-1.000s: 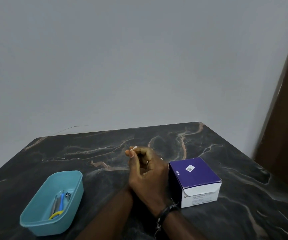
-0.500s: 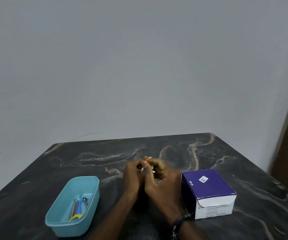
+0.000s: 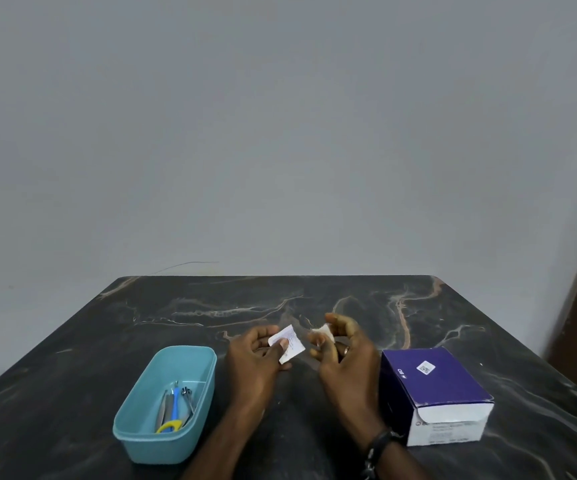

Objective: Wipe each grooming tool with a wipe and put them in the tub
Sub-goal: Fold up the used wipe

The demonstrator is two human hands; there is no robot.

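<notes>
inside tub, heaped grooming tools blur together.

Teal tub on table, grooming tools lying inside, small white wipe pinched at right fingertips, raised

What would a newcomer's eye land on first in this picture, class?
Two bare hands at centre: the left hand pinches a small white printed sachet, the right hand a white wipe. Left stands a teal plastic tub holding metal grooming tools; right, a purple-and-white cardboard box.
</notes>
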